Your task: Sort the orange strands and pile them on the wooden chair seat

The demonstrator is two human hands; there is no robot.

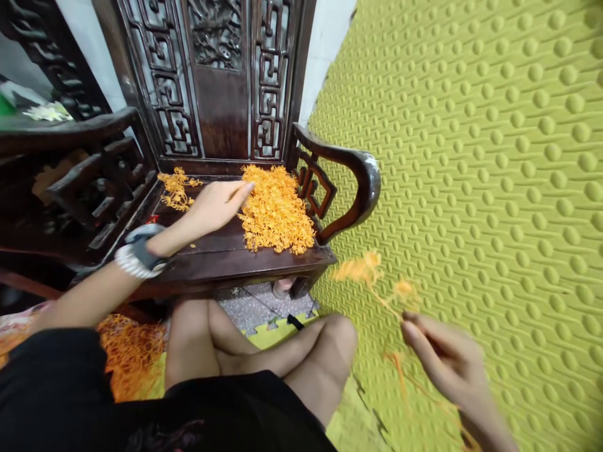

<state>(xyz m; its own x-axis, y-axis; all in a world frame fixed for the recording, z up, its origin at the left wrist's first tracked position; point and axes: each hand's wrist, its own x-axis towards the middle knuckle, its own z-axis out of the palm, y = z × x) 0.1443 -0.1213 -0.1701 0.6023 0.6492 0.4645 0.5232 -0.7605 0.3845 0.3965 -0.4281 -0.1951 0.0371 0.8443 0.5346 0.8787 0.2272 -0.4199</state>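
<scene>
A dense heap of small knotted orange string pieces [277,213] lies on the right side of the dark wooden chair seat [211,267]. My left hand [219,204] reaches over the seat, its fingertips pressed together at the heap's left edge. Whatever is between them is hidden. Low on the right, my right hand [443,358] pinches an orange string [384,301] between thumb and forefinger. Blurred knotted tufts [360,269] hang out from that string toward the chair, and loose orange ends trail below the hand. Left of my left hand sits a smaller orange cluster [178,188].
A curved armrest [367,176] borders the seat on the right, before a yellow bumpy foam mat [471,157] that stands like a wall. Carved chair backs [223,113] rise behind. More tangled orange string [132,351] lies on the floor left of my crossed legs [282,351].
</scene>
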